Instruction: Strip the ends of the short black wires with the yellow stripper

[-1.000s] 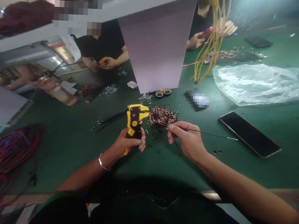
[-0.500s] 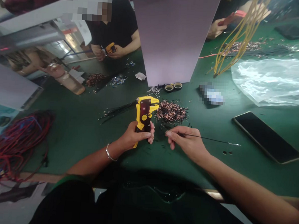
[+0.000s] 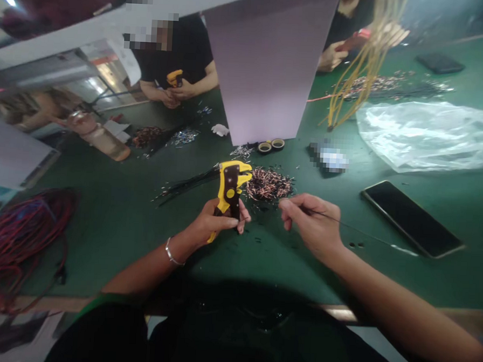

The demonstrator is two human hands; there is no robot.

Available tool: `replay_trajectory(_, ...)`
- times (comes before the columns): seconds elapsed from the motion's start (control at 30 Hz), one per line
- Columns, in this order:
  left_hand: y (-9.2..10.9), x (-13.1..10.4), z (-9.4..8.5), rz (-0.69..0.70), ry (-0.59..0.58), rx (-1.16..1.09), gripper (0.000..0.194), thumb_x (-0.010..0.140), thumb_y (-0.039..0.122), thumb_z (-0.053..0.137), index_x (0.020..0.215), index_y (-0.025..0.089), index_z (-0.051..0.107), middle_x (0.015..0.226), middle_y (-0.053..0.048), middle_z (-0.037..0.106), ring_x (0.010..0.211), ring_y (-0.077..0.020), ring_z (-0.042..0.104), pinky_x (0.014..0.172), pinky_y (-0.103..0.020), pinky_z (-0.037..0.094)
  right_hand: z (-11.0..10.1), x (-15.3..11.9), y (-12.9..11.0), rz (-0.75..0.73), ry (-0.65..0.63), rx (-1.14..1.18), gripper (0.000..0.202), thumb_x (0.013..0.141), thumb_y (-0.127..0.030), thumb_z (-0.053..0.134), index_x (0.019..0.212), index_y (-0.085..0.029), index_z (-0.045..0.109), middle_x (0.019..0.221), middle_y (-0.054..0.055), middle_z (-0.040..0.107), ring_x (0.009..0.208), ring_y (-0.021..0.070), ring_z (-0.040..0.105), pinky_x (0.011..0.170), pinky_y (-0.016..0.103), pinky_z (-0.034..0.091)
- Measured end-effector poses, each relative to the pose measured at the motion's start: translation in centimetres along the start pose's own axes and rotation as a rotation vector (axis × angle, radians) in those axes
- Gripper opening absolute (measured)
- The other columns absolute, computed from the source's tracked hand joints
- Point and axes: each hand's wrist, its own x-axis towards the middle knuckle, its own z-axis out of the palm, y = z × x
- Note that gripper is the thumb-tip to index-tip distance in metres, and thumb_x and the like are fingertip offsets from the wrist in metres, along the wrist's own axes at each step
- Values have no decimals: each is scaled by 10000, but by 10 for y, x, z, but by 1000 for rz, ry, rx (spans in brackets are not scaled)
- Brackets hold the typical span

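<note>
My left hand is wrapped round the handles of a yellow and black wire stripper, whose jaws point up and to the right. My right hand pinches a thin black wire; its pale tip trails off to the right, near the phone. Just beyond the hands lies a pile of copper and black wire bits, beside the tool's jaws. A bundle of black wires rests on the green table left of the tool.
A black phone and a clear plastic bag lie at right. Tape rolls sit before an upright panel. Red and blue wires heap at left, near a bottle. Two people work across the table.
My right hand has moved a little to the right, away from the stripper, with the wire. The stripper's jaws look closer together. The whole view has shifted slightly.
</note>
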Motion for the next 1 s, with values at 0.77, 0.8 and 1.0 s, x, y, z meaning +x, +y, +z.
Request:
replay_trajectory(0.77,-1,-9,8,-67,-261,113,415,787,241,778,1164,121,653,1100,-181,718,857,-222,676,807,-384,521,8,-15,-14,-723,-28,-401,175,898,-106,641,751,-200,626,540,-23,623,471,113,573,478,242,460)
replay_trajectory(0.8,0,-9,10,-69,-260,126,402,793,243,773,1157,119,654,1082,-175,719,854,-218,673,800,-377,522,9,-15,-14,-733,-37,-396,172,900,-106,638,758,-202,626,544,-20,631,477,118,582,483,247,467)
replay_trajectory(1.0,0,-10,14,-51,-269,175,372,816,255,748,1144,109,652,988,-149,714,841,-213,660,795,-378,524,10,-18,-12,-759,-70,-378,162,913,-104,619,781,-198,623,576,-2,657,488,119,586,491,251,476)
